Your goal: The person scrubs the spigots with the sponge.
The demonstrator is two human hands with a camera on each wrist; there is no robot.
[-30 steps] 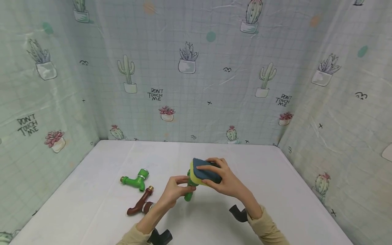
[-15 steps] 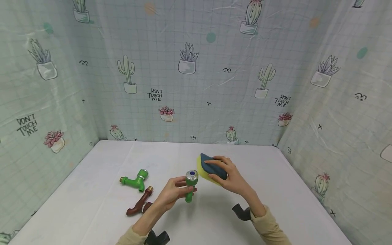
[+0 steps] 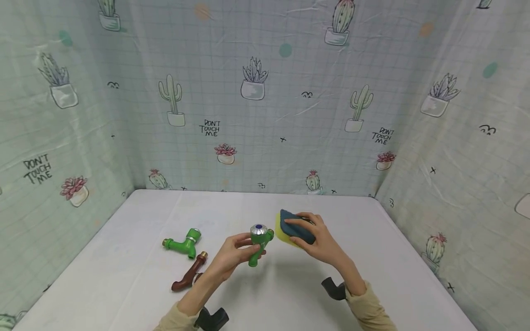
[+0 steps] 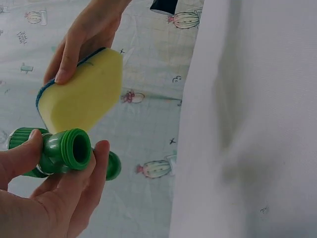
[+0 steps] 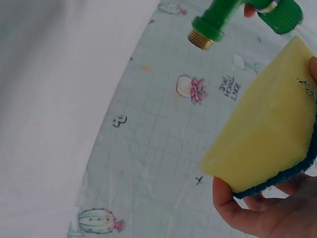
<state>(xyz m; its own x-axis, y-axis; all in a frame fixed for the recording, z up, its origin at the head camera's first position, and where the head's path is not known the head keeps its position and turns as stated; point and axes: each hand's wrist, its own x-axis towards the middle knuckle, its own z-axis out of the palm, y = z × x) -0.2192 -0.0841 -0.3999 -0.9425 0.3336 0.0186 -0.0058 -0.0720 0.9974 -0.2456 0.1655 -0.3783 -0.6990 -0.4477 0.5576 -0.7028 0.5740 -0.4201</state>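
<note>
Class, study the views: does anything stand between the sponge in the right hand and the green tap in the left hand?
Nothing visible does: in the head view, only a narrow open gap separates the sponge from the green tap.

Blue-backed yellow sponge point(image 5: 267, 119) near a green tap point(image 5: 222, 15)

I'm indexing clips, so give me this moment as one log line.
left hand: holds green tap | right hand: holds sponge beside it | on table: second green tap, brown tap
</note>
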